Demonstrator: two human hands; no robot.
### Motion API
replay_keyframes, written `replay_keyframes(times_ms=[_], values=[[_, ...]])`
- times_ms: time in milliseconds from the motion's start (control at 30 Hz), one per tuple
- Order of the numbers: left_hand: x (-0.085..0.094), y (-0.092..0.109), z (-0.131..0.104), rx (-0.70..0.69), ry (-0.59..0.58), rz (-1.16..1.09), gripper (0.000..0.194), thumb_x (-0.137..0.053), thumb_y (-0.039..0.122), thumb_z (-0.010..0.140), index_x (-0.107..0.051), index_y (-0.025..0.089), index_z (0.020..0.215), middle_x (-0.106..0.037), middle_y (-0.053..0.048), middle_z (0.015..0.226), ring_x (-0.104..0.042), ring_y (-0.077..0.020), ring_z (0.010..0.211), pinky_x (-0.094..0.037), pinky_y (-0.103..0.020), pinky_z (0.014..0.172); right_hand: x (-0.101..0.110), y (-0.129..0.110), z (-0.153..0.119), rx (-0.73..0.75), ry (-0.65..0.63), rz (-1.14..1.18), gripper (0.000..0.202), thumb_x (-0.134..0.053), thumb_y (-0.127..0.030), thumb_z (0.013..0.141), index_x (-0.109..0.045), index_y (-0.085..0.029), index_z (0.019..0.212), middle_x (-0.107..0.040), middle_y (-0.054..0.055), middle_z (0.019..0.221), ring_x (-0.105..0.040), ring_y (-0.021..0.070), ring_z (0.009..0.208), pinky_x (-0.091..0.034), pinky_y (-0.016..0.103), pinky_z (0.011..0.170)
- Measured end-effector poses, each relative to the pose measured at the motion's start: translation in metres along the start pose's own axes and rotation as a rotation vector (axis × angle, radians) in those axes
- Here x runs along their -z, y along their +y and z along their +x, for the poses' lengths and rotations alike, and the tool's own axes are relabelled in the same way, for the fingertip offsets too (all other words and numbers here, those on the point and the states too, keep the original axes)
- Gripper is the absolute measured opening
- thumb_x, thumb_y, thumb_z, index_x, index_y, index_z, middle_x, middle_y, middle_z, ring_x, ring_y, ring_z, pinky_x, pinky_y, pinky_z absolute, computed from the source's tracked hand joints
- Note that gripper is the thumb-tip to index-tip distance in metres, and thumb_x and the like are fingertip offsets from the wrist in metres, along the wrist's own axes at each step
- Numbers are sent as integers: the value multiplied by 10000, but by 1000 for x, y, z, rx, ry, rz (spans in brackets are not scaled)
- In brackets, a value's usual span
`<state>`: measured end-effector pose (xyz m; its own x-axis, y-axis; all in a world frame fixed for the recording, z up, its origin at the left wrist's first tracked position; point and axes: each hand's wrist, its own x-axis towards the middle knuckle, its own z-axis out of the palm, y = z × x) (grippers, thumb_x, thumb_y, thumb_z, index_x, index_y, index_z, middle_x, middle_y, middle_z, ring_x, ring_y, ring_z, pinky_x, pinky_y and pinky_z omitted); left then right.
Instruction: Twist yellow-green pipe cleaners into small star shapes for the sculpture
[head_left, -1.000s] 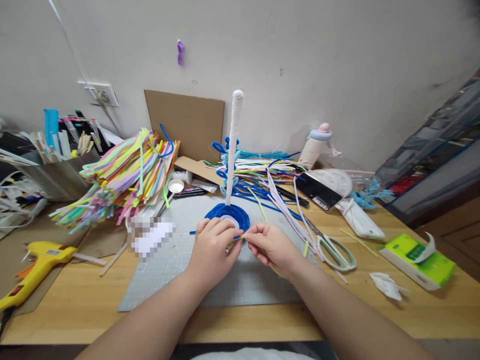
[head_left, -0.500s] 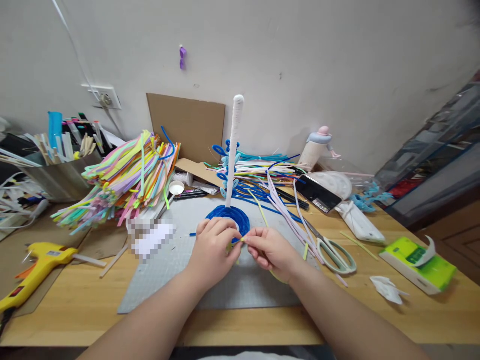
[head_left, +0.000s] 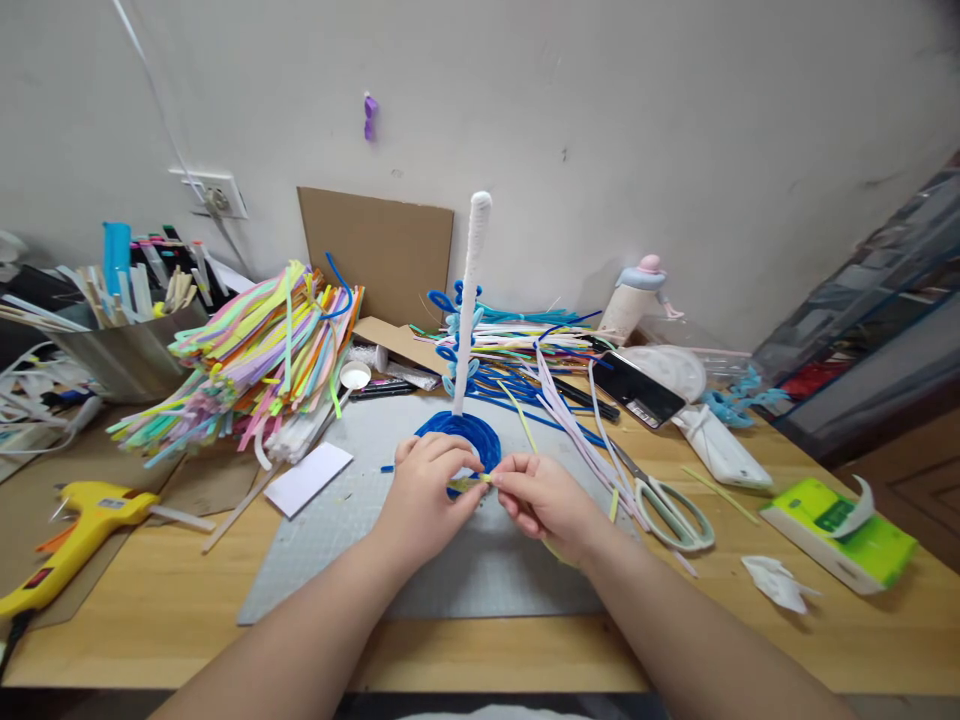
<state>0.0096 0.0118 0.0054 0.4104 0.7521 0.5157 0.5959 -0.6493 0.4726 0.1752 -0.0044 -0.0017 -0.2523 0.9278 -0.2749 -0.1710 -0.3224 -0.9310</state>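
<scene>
Both hands meet over the grey cutting mat [head_left: 322, 570]. My left hand [head_left: 431, 490] pinches a yellow pipe cleaner [head_left: 486, 479] between thumb and fingers. From the right, my right hand [head_left: 541, 500] grips the same strip at its fingertips, and part of the strip trails under the palm. Just behind the hands lies a blue coiled disc [head_left: 487, 437], partly hidden by my left hand. A white wrapped stick [head_left: 469, 300] stands upright at the disc's back edge, with blue looped pipe cleaners [head_left: 448, 352] beside it.
Left are a yellow glue gun [head_left: 97, 510], a pipe cleaner bundle [head_left: 262, 350], a metal pot [head_left: 135, 350] and a white card [head_left: 309, 480]. Scissors [head_left: 667, 505], a phone [head_left: 637, 385], a green tissue pack [head_left: 840, 530] and loose lilac strips [head_left: 570, 425] lie right.
My left thumb and fingertips have shifted slightly around the yellow strip, more of which shows between them. The view has moved a little; my right hand stays nearly in place.
</scene>
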Motion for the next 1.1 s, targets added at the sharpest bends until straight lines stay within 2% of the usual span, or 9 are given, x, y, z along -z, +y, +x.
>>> replay_keyframes(times_ms=[133,367,533,700,800,933,1100], values=[[1,2,0,-48,-32,24,49,-605,252,772,-639,249,806,-655,0,940,-547,-172,919,-301,-363,836,-2,-1,-1,-32,-17,29,207,-640,-301,707,-497,-159,660,-501,-75,424,-310,12,249,-158,124,255],[-1,-2,-1,-65,27,27,80,-587,258,792,-659,236,766,-669,-11,873,-561,-167,870,-317,-367,823,-2,-1,-1,-25,-9,61,218,-653,-307,704,-497,-158,673,-492,-80,424,-301,11,260,-173,125,261],[-1,-4,0,-125,40,57,109,-574,261,804,-664,238,747,-681,-1,830,-568,-158,849,-325,-354,819,0,0,0,-40,-9,63,213,-648,-302,698,-492,-158,679,-490,-79,432,-294,9,260,-157,126,260],[2,-4,0,-155,-58,109,146,-546,211,812,-636,220,697,-677,16,799,-560,-151,852,-303,-351,836,0,-1,0,-53,-24,-5,189,-615,-283,706,-470,-167,667,-488,-84,431,-302,10,253,-166,122,259],[6,-3,1,-193,-121,112,160,-530,201,823,-633,223,703,-674,20,804,-551,-151,879,-288,-355,857,1,-2,-1,-79,-101,-75,184,-577,-324,732,-477,-173,702,-531,-64,452,-373,38,262,-217,132,256],[10,-1,2,-252,-134,118,150,-529,188,824,-635,240,731,-679,27,825,-548,-150,912,-282,-352,877,5,-7,-2,-190,-225,22,166,-547,-306,745,-495,-155,697,-554,-43,484,-396,40,268,-231,134,265],[12,1,0,-298,-12,154,154,-492,201,847,-640,244,866,-688,-1,870,-558,-163,935,-282,-368,877,8,-18,-3,-580,-291,463,125,-429,-189,770,-453,-147,654,-463,-74,465,-303,3,256,-167,110,273]])
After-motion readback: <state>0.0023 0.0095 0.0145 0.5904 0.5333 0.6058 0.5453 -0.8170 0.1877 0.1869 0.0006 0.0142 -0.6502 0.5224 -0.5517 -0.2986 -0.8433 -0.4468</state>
